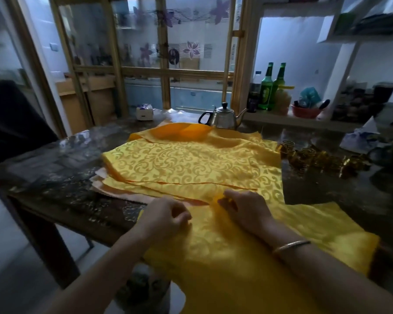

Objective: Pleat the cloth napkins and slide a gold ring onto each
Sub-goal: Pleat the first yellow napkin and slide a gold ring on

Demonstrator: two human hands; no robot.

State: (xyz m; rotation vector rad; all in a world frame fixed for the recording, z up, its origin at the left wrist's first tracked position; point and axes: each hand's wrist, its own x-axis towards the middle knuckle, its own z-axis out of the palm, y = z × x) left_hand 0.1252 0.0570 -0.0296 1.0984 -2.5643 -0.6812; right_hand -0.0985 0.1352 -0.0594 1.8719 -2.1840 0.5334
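While I'm monitoring remotely, the napkin (236, 264) is lying in front of the teapot (225, 117).
Right hand (245, 207) is pinching a fold of it; left hand (166, 217) is curling, grip unclear.

Steel teapot (224, 117) behind cloths; two green bottles (273, 88) on shelf; red bowl (305, 112), blurred, perhaps utensils.

So one napkin (259, 257) lies at the tabletop's (66, 159) near edge, with the left hand (166, 214) and right hand (243, 207) on its far edge. The stack (191, 164) sits behind it, rings (315, 157) right of that, kettle (222, 118) behind, and bottles (272, 87) on the shelf (281, 117) further right.
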